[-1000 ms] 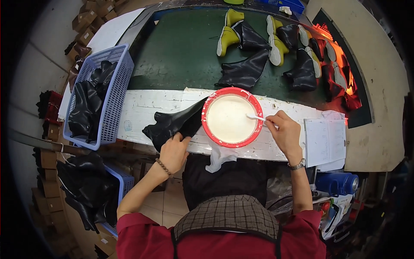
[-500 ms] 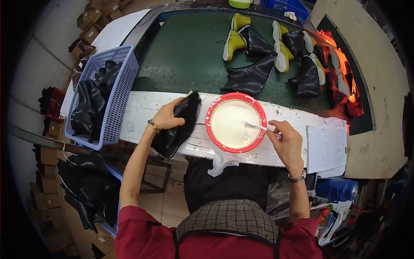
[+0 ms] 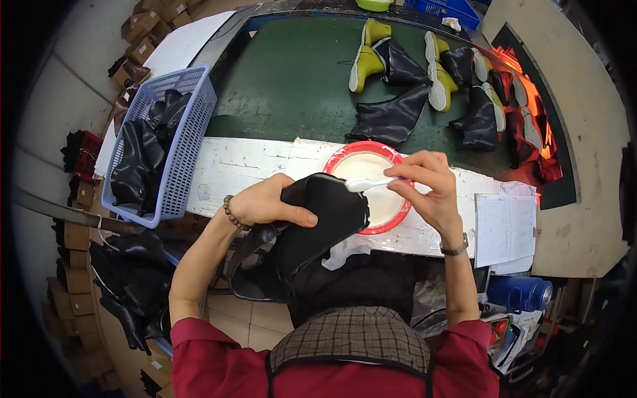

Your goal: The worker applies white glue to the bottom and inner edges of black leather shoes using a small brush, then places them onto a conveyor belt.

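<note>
My left hand [image 3: 265, 202] grips a black leather boot upper [image 3: 325, 225], thumb on top, its wide flat part turned toward me. Between the thumb and fingers of my right hand [image 3: 428, 186] is a small white brush [image 3: 375, 182]. Its head, loaded with white paste, meets or hangs just over the upper's edge; I cannot tell whether they touch. Behind both stands a red-rimmed bowl [image 3: 403, 215] of creamy white liquid, partly hidden by the upper and my right hand.
A blue basket [image 3: 156, 219] of black uppers stands left. Black boots [image 3: 391, 113] with yellow-green feet lie on the green conveyor belt [image 3: 279, 79], which leads right to a glowing orange opening [image 3: 531, 99]. Papers [image 3: 504, 229] and a blue flask [image 3: 517, 292] are at the right.
The black upper has been lifted off the white board, turned and brought right, in front of the bowl. My right hand has raised the brush out of the liquid to the upper's edge.
</note>
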The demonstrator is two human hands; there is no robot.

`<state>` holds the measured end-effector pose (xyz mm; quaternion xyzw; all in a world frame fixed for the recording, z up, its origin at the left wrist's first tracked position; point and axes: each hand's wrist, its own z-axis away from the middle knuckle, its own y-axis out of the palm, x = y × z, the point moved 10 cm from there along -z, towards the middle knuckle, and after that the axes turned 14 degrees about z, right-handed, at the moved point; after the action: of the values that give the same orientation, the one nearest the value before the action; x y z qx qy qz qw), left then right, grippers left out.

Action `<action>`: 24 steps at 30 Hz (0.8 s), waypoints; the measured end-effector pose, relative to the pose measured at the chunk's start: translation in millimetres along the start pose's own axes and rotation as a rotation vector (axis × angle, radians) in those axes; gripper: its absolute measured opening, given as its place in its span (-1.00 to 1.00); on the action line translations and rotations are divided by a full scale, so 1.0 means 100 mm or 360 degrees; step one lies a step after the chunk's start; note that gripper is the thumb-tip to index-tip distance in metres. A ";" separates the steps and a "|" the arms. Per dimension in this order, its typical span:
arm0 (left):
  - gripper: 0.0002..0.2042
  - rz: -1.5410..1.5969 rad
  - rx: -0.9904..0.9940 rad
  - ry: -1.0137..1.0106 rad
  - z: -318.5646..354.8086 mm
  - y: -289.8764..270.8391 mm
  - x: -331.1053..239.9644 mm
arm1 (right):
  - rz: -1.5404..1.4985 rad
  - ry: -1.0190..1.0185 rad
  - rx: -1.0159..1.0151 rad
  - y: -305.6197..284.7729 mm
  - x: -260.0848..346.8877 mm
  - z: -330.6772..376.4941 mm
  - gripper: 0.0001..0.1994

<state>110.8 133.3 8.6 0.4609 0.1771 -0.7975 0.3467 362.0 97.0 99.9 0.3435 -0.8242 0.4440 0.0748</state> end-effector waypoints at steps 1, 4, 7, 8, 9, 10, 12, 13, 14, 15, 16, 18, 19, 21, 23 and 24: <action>-0.64 0.0083 0.0028 0.0062 0.00 0.05 -0.05 | 0.0020 -0.0038 0.0027 0.03 -0.03 -0.02 -0.84; -0.69 0.0339 -0.0193 0.0220 0.12 0.02 -0.27 | 0.0049 -0.0049 0.0032 0.03 -0.08 0.03 -0.86; -0.74 0.0302 -0.0408 0.0388 0.21 -0.07 -0.37 | 0.0014 0.0121 0.0014 0.05 -0.15 0.13 -0.86; -0.76 0.0249 -0.0542 0.0495 0.26 -0.12 -0.45 | 0.0011 0.0123 0.0013 0.07 -0.13 0.16 -0.86; -0.81 0.0246 -0.0627 0.0552 0.32 -0.12 -0.52 | 0.0025 0.0107 -0.0013 0.09 -0.11 0.18 -0.86; -0.81 0.0244 -0.0626 0.0550 0.29 -0.09 -0.52 | 0.0041 0.0091 -0.0037 0.10 -0.08 0.20 -0.85; -0.83 0.0167 -0.0798 0.0783 0.35 -0.14 -0.63 | 0.0056 0.0104 -0.0018 0.15 -0.01 0.25 -0.84; -0.81 0.0129 -0.0860 0.0888 0.33 -0.19 -0.61 | 0.0042 0.0108 -0.0007 0.20 0.01 0.29 -0.85; -0.81 0.0128 -0.0861 0.0888 0.28 -0.22 -0.56 | 0.0030 0.0113 0.0005 0.24 0.02 0.32 -0.85; -0.80 0.0035 -0.0951 0.0938 0.28 -0.27 -0.57 | 0.0028 0.0113 0.0013 0.26 0.05 0.32 -0.85; -0.78 -0.0055 -0.1042 0.0984 0.28 -0.32 -0.57 | 0.0028 0.0116 0.0018 0.28 0.06 0.34 -0.85; -0.76 -0.0221 -0.1175 0.1016 0.23 -0.42 -0.59 | 0.0026 0.0260 0.0010 0.30 -0.03 0.38 -0.85; -0.74 -0.0385 -0.1295 0.1049 0.19 -0.46 -0.61 | 0.0063 0.0361 -0.0036 0.23 -0.11 0.41 -0.84; -0.57 -0.0395 -0.1272 0.1045 0.06 -0.70 -0.47 | 0.0102 0.0576 0.0099 0.21 -0.30 0.50 -0.84; -0.46 -0.0391 -0.1221 0.1001 -0.11 -0.86 -0.22 | 0.0396 0.0759 0.0295 0.19 -0.55 0.65 -0.86; -0.32 -0.0247 -0.1169 0.0994 -0.16 -0.92 -0.05 | 0.0394 0.0765 0.0293 0.18 -0.60 0.71 -0.86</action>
<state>56.5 208.8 0.8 0.5109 0.5761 -0.5294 0.3562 408.7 77.8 19.8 0.1305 -0.7747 0.5915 0.1817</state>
